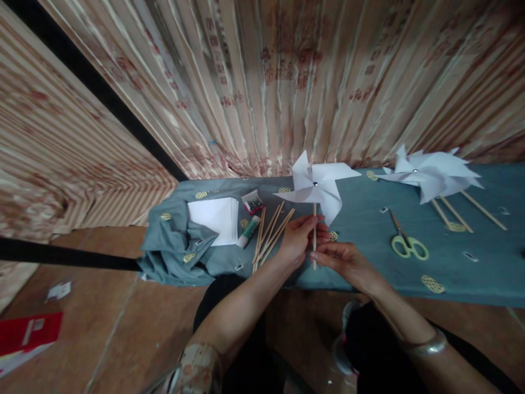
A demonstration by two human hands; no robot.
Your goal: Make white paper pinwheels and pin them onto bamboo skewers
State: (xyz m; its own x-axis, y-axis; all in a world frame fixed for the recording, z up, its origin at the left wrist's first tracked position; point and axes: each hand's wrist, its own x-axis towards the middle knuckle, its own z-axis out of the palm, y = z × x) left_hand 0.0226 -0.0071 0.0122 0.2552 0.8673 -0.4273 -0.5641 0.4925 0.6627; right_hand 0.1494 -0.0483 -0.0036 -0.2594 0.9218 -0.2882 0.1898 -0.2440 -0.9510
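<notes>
A white paper pinwheel point(305, 191) with a round silver pin at its centre stands upright on a thin wooden stick. My left hand point(302, 236) is closed around the stick just below the paper blades. Lower down, my right hand point(342, 261) pinches the same stick near its bottom end. Left of my hands lie several loose wooden sticks point(270, 235), a green and white glue stick point(248, 232) and a small packet of pins point(253, 203). To the right rest green-handled scissors point(406, 243), their blades pointing away from me.
Several finished pinwheels point(435, 175) lie overlapped at the table's right. A stack of white paper squares point(215, 219) sits at the left, partly under bunched grey-green cloth point(172, 251). A pleated curtain point(287, 82) hangs behind the table; a red packet point(30, 334) lies on the floor.
</notes>
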